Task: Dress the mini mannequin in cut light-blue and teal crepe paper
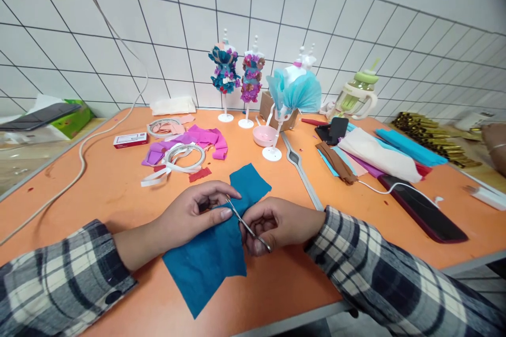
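Note:
A sheet of teal crepe paper (213,263) hangs over the near part of the orange table, with its far end (249,181) lying beyond my hands. My left hand (205,208) pinches the sheet between thumb and fingers. In my right hand (272,224) is a small pair of metal scissors (247,225), fingers closed around the handles. The blades lie across the middle of the teal paper, their tips close to my left fingertips. Part of the handles is hidden by my right fingers.
Rolls of white tape (185,158) and purple crepe paper strips (213,139) lie left of centre. Behind stand small dress forms with paper flowers (224,76) and a turquoise paper skirt (302,92). A pink bowl (264,137), folded papers (375,152) and a phone (422,210) are rightward.

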A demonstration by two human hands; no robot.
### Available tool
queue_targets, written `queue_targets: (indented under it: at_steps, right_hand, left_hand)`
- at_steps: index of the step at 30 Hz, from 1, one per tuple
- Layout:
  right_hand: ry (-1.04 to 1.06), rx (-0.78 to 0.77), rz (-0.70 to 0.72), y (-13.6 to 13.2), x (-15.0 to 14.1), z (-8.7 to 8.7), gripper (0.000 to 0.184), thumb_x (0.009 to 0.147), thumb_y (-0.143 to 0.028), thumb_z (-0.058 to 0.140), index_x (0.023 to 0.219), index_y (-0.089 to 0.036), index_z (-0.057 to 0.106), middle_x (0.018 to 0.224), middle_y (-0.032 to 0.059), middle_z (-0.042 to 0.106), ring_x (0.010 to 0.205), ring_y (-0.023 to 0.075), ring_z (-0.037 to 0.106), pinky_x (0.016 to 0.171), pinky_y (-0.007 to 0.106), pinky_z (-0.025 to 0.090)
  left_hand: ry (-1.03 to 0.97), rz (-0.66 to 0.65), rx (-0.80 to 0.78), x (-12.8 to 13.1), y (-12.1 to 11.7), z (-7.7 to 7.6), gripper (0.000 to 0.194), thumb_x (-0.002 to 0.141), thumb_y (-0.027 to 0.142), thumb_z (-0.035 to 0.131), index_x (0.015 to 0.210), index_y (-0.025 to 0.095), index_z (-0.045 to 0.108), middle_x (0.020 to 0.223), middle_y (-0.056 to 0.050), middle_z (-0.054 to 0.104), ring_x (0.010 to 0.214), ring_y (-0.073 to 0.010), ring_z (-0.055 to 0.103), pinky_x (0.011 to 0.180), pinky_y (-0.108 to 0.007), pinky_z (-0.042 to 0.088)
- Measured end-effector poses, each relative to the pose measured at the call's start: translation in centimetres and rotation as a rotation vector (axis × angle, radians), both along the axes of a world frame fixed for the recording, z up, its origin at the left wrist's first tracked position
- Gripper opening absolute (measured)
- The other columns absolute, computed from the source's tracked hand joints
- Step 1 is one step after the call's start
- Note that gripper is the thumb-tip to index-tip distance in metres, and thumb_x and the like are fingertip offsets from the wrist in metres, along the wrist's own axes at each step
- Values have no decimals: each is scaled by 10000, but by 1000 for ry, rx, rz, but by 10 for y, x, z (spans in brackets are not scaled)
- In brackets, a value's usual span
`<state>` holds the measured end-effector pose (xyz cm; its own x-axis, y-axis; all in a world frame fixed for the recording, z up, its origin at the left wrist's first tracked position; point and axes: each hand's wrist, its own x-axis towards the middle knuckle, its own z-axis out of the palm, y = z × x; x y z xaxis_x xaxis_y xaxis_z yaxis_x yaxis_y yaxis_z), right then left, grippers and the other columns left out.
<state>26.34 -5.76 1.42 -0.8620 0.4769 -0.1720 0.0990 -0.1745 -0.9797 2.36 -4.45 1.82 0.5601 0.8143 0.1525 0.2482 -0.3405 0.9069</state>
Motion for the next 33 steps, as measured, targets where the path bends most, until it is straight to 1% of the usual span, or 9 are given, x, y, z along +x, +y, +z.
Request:
queue_targets:
  at_steps: [3, 6, 8, 12, 15, 18, 23, 30, 33]
  right_hand:
    - [-13, 2, 6, 0, 0, -2, 596, 676, -634, 838, 942, -128, 669, 788, -7, 635, 689, 93, 558, 633, 210, 420]
    - [-13, 1, 1, 0, 0, -1, 628, 655, -649, 843, 955, -128, 659, 766, -16, 615, 684, 92, 545, 629, 212, 411]
    - [-15, 3, -4, 0, 0, -1, 639, 648, -657, 841, 960, -132, 655, 762, -21, 607, 677, 91, 535, 625, 215, 406]
    - [-10, 0, 13, 0, -1, 0, 621, 667, -652, 834, 958, -132, 655, 805, -8, 626, 680, 90, 535, 633, 217, 414]
    - [-7, 0, 12, 0, -1, 0, 609, 688, -649, 822, 961, -131, 654, 793, -8, 619, 692, 95, 541, 638, 218, 412]
    - [-11, 5, 8, 0, -1, 1, 609, 677, -638, 837, 961, -132, 653, 787, -12, 606, 697, 95, 529, 633, 216, 403]
    - [-28, 16, 9, -1, -1, 2, 641, 674, -701, 801, 922, -131, 642, 780, -14, 586, 706, 98, 513, 622, 217, 397]
    - [-66, 31, -7, -1, -1, -1, 631, 676, -705, 798, 925, -149, 635, 761, -12, 597, 696, 113, 542, 619, 227, 433]
    - [-54, 18, 8, 0, -1, -2, 641, 679, -716, 787, 924, -146, 627, 770, -8, 589, 696, 117, 539, 612, 233, 447]
  left_hand:
    - [2, -16, 14, 1, 1, 0, 210, 844, 395, 708, 860, 188, 680, 759, -15, 665, 692, -164, 601, 629, -247, 467]
    - [-4, -33, 14, 1, 1, 1, 207, 838, 381, 712, 807, 184, 659, 731, -9, 669, 669, -154, 595, 608, -235, 462]
    - [-15, -11, 23, 1, 0, 1, 201, 831, 377, 720, 856, 183, 678, 726, -1, 659, 657, -145, 585, 599, -228, 456]
    - [7, 16, 30, 0, 0, 0, 336, 843, 402, 719, 1114, 203, 732, 732, 0, 683, 654, -152, 607, 601, -232, 470]
    - [33, -67, 25, 0, 1, 2, 241, 855, 396, 711, 973, 199, 784, 852, -58, 781, 770, -202, 699, 698, -272, 536]
    - [-4, -89, 48, 1, 1, 3, 180, 860, 352, 709, 880, 188, 782, 835, -60, 802, 734, -192, 715, 687, -262, 552]
    - [12, -128, 88, 1, 1, 2, 169, 872, 328, 698, 854, 182, 783, 803, -53, 810, 723, -189, 732, 679, -248, 555]
    - [40, -100, 74, 3, 3, 0, 198, 877, 360, 695, 843, 196, 801, 774, -41, 810, 688, -187, 723, 660, -247, 552]
    - [40, -124, 88, 3, 2, 1, 203, 896, 352, 683, 847, 197, 805, 780, -40, 813, 699, -190, 728, 682, -250, 555]
